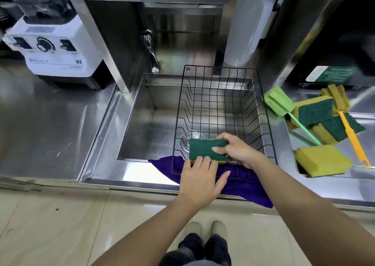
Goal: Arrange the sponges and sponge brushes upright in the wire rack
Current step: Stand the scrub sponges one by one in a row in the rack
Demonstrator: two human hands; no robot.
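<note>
Both hands' grip closes on one green-topped, yellow-based sponge [207, 149] at the wire rack's [221, 107] near edge: right hand [236, 150] pinching its end, left hand [199, 176] at its front. Three more sponges [322, 160] and two sponge brushes [279, 101] lie on the desk's [50, 123] right side.

Both hands' grip on green-faced sponge [207, 149] at wire rack [221, 111] front, seemingly upright, purple cloth [241, 181] beneath

Black wire rack [221, 103], green/yellow sponges [207, 149], purple cloth [241, 181], 1 green [279, 101] & 1 orange-handled brush [352, 137].
</note>
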